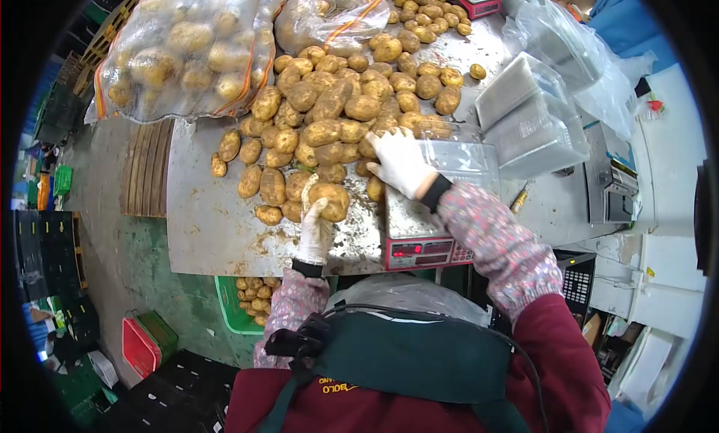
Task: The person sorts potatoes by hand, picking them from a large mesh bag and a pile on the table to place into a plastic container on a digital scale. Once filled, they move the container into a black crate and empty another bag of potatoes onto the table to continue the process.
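On the flat grey metal table (196, 242) lies a heap of soil-smeared, yellow-brown potatoes (326, 103). At its near side, the white-gloved right hand (402, 162) spreads its fingers; the white-gloved left hand (314, 233) pinches one big rounded potato (332, 201), probably hard, weighty, dust-slippery, best cupped around its middle.

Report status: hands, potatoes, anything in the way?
Left grip holding large potato, near side of potato pile. Right grip at pile's edge, contents unclear. Clear tray on scale, right sleeve partly hiding both.
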